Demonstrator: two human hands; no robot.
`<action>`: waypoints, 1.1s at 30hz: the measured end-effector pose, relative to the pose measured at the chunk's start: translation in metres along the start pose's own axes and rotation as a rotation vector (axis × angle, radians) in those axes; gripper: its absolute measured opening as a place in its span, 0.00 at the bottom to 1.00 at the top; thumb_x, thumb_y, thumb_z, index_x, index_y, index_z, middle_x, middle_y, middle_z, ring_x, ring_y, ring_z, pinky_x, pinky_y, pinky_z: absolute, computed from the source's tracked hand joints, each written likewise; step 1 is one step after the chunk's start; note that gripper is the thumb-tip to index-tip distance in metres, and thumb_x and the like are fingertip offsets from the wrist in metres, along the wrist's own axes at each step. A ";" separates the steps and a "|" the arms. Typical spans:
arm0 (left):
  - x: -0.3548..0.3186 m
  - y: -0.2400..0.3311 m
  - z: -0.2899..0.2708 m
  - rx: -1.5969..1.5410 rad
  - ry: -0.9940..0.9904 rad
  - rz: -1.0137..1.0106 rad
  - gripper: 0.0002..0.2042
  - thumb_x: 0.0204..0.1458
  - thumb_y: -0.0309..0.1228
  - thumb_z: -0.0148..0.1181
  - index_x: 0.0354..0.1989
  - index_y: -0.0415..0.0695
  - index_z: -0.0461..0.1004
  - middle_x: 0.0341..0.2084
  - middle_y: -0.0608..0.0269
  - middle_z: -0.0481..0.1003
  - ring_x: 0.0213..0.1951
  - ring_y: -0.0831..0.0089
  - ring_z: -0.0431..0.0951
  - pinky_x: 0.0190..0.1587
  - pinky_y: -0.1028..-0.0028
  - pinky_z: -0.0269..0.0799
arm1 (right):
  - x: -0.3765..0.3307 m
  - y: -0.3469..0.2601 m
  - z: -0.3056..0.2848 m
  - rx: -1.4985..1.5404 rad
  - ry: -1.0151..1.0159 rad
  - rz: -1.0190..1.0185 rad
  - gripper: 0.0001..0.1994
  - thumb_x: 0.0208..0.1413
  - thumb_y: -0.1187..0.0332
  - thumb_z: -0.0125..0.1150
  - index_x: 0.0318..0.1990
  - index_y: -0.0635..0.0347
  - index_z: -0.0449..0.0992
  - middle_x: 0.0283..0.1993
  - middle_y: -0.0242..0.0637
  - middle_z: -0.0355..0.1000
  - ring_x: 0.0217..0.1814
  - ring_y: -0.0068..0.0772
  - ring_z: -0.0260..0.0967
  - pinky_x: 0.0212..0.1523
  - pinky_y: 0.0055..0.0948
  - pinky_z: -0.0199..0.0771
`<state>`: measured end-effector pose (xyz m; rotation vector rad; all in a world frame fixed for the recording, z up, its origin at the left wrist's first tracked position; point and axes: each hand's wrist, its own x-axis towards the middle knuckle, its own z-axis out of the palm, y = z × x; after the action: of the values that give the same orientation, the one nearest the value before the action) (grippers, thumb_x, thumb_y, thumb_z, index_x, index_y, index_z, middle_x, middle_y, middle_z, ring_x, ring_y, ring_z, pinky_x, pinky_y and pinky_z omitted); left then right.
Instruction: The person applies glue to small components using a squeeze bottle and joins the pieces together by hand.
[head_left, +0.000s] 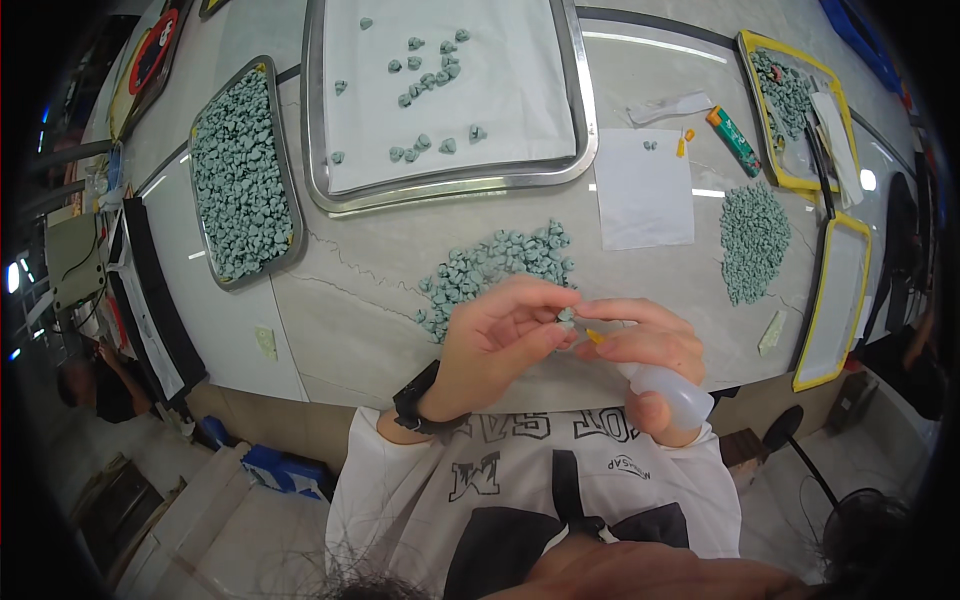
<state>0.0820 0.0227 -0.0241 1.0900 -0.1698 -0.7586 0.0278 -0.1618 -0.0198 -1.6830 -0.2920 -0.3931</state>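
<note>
2 bare hands meet just below the loose pile of grey-green pieces (497, 268) on the pale stone table (350, 320), and that pile serves as the landmark here. The left hand (497, 345) is closed in a pinch on 1 small grey-green piece (566, 316), thumb and forefinger clamped on it, a black wristband (417, 402) on the wrist. The right hand (650, 345) is wrapped around a small translucent squeeze bottle (668, 388), fingers shut on its body. The bottle's long axis runs from lower right up to upper left, so its orange nozzle (594, 337) points at the pinched piece and sits just beside it; whether the tip touches the piece I cannot tell. The piece lies to the left of the nozzle, and the left hand already has it, so the gap that matters is the short one between tip and piece.

Above the pile lies a large steel tray (580, 110) lined with white paper, with about 20 pieces scattered on it. Up and to the left of the pile is a smaller metal tray (245, 170) heaped full of the same pieces. To the right of the pile lies a white paper sheet (645, 190), and beyond that a second, smaller heap (755, 240), a green lighter-shaped object (733, 140) and 2 yellow-rimmed trays (828, 300).
</note>
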 end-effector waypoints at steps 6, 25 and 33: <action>0.000 -0.001 0.000 -0.006 -0.005 -0.006 0.14 0.54 0.15 0.50 0.50 0.30 0.68 0.46 0.54 0.68 0.42 0.70 0.76 0.46 0.74 0.75 | 0.001 0.000 0.000 -0.013 -0.009 0.004 0.23 0.62 0.50 0.45 0.35 0.65 0.74 0.28 0.40 0.76 0.43 0.50 0.77 0.35 0.37 0.78; 0.000 0.004 0.003 -0.029 0.103 -0.040 0.12 0.53 0.16 0.51 0.47 0.33 0.70 0.40 0.57 0.72 0.38 0.73 0.76 0.41 0.74 0.74 | -0.004 -0.001 -0.030 -0.432 -0.085 0.039 0.11 0.52 0.68 0.59 0.41 0.64 0.73 0.32 0.42 0.74 0.42 0.49 0.72 0.38 0.40 0.73; -0.002 0.003 0.003 0.006 0.122 0.002 0.12 0.53 0.17 0.51 0.46 0.34 0.70 0.39 0.57 0.72 0.35 0.73 0.75 0.39 0.73 0.74 | -0.023 0.012 -0.057 -0.949 -0.276 0.179 0.26 0.32 0.83 0.59 0.47 0.57 0.74 0.47 0.43 0.67 0.51 0.46 0.64 0.50 0.38 0.66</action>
<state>0.0809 0.0223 -0.0199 1.1383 -0.0703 -0.6879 0.0065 -0.2195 -0.0328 -2.6827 -0.1529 -0.1566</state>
